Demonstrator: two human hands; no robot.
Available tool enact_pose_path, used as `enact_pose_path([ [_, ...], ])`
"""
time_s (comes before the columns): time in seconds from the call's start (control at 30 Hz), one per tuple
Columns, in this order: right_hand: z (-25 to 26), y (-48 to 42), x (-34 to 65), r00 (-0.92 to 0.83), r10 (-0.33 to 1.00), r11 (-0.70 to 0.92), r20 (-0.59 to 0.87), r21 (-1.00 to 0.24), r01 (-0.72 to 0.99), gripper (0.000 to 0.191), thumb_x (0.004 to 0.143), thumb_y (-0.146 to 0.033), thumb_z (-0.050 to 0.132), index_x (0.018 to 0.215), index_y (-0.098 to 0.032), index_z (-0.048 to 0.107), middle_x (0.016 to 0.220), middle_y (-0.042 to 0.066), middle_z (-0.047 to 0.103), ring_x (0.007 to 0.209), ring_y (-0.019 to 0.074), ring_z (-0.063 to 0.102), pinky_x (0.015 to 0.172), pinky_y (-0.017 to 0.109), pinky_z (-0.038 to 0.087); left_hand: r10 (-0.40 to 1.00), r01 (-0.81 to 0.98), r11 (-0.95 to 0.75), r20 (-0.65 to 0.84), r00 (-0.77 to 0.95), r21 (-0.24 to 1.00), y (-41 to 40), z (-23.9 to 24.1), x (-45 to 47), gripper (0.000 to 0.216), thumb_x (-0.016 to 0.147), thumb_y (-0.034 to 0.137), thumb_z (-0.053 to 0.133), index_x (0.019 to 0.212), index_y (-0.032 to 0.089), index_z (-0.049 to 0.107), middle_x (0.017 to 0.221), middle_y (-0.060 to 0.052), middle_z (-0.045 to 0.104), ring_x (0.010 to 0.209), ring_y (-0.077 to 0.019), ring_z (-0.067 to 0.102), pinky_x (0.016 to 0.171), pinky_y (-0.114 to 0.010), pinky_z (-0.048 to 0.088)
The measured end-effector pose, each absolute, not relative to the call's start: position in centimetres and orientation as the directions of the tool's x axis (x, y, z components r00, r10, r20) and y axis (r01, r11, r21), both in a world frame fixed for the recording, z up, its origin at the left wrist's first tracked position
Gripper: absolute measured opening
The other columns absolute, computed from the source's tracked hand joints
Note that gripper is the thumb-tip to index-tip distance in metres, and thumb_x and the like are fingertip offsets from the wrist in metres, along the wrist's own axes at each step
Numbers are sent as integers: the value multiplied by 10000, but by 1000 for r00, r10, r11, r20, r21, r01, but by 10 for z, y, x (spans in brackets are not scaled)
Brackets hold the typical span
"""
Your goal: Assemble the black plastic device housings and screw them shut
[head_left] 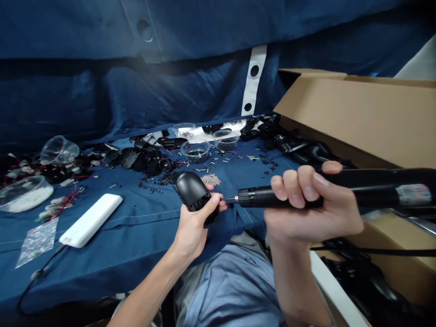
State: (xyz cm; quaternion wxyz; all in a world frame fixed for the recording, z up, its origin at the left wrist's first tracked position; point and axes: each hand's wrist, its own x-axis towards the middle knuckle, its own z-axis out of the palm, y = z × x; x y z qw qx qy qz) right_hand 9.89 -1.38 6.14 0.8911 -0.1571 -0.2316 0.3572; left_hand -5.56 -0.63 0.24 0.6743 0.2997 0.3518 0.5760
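Observation:
My left hand (195, 225) is closed round a black plastic housing (192, 190), held just above the blue-covered table's (143, 236) near edge. My right hand (311, 204) grips a black electric screwdriver (340, 188) that lies level, its thin bit pointing left at the housing's right side by my left fingertips. A small heap of silver screws (211, 180) lies on the cloth just behind the housing.
Clear plastic cups (195, 151) (225, 139) and several black plastic parts (146, 159) sit further back. A white power strip (91, 220) with its cable lies at left, near a small plastic bag (37, 240). An open cardboard box (368, 113) stands at right.

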Motion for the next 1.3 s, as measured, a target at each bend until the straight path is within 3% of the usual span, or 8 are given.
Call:
enact_pose_path([
  [0.23, 59, -15, 95, 640, 702, 707, 312, -418, -571, 209, 651, -99, 607, 800, -228, 539, 482, -128, 350, 360, 59, 271, 408, 209, 308, 982, -623, 188, -155, 109, 760, -5, -1, -56, 468, 744, 198, 951, 1124, 170, 680, 880, -5, 748, 770, -122, 738, 811, -267, 652],
  [0.43, 64, -20, 95, 663, 672, 733, 329, -417, -537, 233, 652, -117, 608, 826, -242, 516, 498, -136, 335, 371, 63, 267, 415, 211, 315, 984, -628, 178, -141, 109, 757, -5, -2, -58, 489, 762, 179, 939, 1180, 174, 685, 845, 3, 741, 777, -128, 740, 839, -287, 662],
  [0.97, 60, -18, 93, 653, 673, 735, 348, -407, -542, 204, 670, -106, 609, 813, -230, 532, 474, -130, 412, 360, 51, 314, 420, 199, 330, 977, -652, 208, -187, 103, 729, -5, -1, -53, 459, 763, 163, 934, 1152, 160, 691, 854, -8, 728, 754, -118, 733, 796, -268, 667],
  [1.3, 58, -18, 89, 649, 661, 745, 378, -432, -507, 206, 681, -126, 616, 823, -235, 514, 479, -134, 420, 346, 50, 309, 419, 203, 335, 988, -552, 152, -106, 115, 820, -5, -2, -56, 428, 777, 213, 930, 1120, 151, 681, 844, -3, 727, 755, -116, 719, 780, -250, 639],
])
